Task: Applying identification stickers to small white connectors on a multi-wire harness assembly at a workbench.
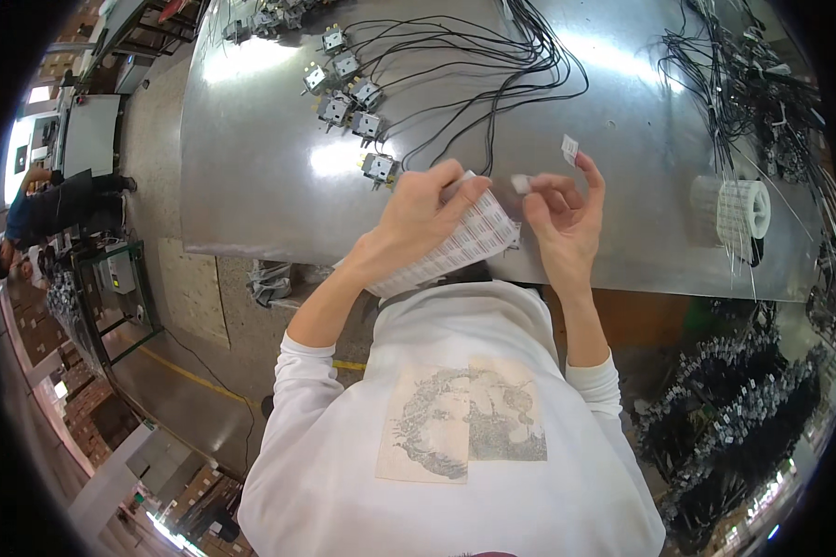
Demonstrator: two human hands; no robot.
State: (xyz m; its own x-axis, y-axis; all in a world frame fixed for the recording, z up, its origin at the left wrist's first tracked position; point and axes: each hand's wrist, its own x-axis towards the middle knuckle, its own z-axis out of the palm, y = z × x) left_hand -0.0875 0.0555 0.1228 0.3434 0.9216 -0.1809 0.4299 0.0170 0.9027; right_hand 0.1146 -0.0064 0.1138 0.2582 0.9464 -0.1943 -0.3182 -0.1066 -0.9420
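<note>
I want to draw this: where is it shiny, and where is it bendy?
Head view: white glare patches on the metal table; head view: the table's left edge bows; head view: a person at far left looks tipped sideways.

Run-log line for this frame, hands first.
left hand: holds label sheet | right hand: carries small white labels | metal table: wired components beyond hands

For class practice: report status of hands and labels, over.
Left hand gripping label sheet. Right hand, white labels at fingertips. Wired components on table, near left hand.
</note>
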